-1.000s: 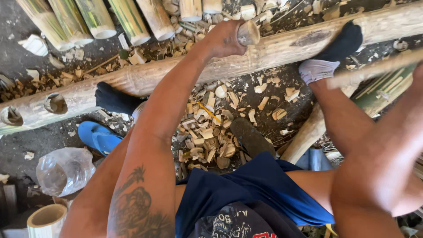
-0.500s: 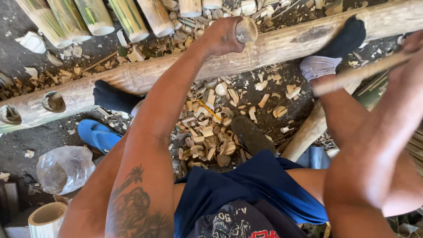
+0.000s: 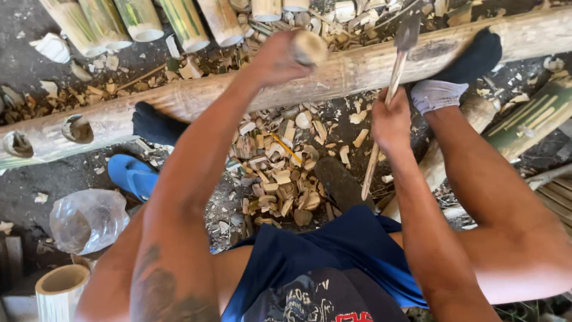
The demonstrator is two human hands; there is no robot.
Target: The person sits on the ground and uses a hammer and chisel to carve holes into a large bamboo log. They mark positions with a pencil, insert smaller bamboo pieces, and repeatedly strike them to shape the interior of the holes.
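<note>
I sit low, and nearest to me is my dark blue sleeveless cotton shirt (image 3: 333, 268), with my bare knees spread to both sides so that the work lies between them. On the dark ground between my legs lies a heap of pale bamboo chips (image 3: 280, 179); they lie there because it is directly under the place where I cut.

My right hand (image 3: 390, 122) is closed around the thin wooden handle of a small chopping tool (image 3: 381, 128), at about the middle of the handle, and the dark metal head (image 3: 408, 33) is up at the long thick pale bamboo pole (image 3: 196, 98). The head is blurred, so I cannot tell if it touches the pole. My left hand (image 3: 274, 59) is wrapped around a short round piece of pale wood (image 3: 308, 48), just above the same pole (I cannot see if this piece is loose or joined to the pole). The two hands are apart, each one clamped on its own thing.

The pole lies across in front of me, and both my feet in dark socks (image 3: 471, 56) press against it, I think to keep it from rolling. To the left there are a blue rubber sandal (image 3: 132, 176) and a crumpled clear plastic bag (image 3: 86, 220). Farthest, behind the pole, a row of cut green bamboo sections (image 3: 143, 21) lies side by side.
</note>
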